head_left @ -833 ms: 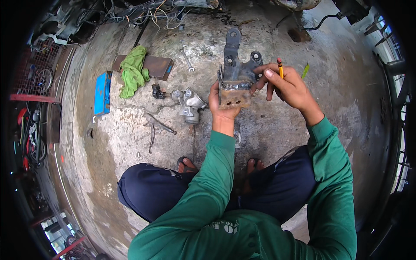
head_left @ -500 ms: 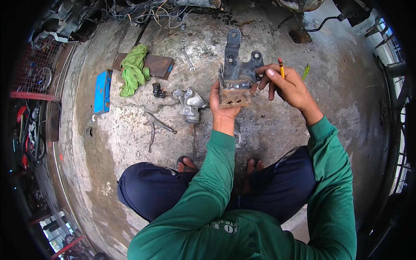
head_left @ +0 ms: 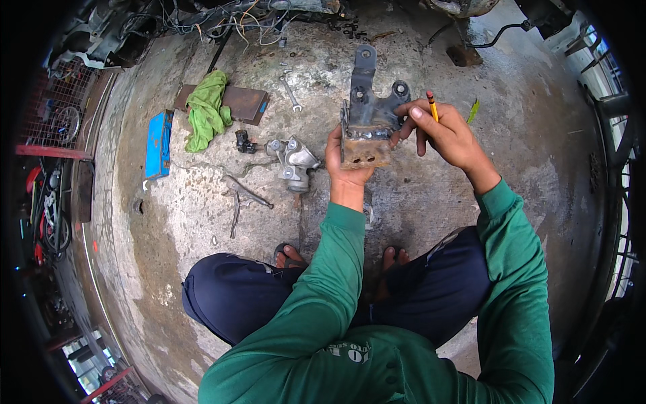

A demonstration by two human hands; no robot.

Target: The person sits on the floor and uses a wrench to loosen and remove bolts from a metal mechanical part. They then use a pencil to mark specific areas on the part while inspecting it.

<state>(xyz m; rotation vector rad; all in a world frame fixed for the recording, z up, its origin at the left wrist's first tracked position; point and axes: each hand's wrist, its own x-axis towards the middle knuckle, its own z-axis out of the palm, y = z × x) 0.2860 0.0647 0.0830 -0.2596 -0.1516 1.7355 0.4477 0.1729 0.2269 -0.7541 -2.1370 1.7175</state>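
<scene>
My left hand [head_left: 346,176] is closed under a dark metal bracket [head_left: 367,111] and holds it up in front of me. The bracket has a tall arm with a hole, a shorter lug with a round bushing, and a rusty lower plate with slots. At the bracket's right side is my right hand [head_left: 441,131], closed around a yellow pencil [head_left: 433,108]. The pencil's pink eraser end points up, and its tip is hidden by the hand. The right fingertips are at the bracket's edge; whether they touch it I cannot tell.
On the concrete floor lie a grey metal cast part [head_left: 295,163], locking pliers [head_left: 243,195], a wrench [head_left: 291,93] and a blue case [head_left: 158,145]. A green cloth [head_left: 208,111] drapes over a brown flat block [head_left: 245,103]. Wiring [head_left: 249,20] hangs at the far edge.
My right hand with the pencil has shifted slightly left, closer to the bracket. The left hand and bracket are almost still.
</scene>
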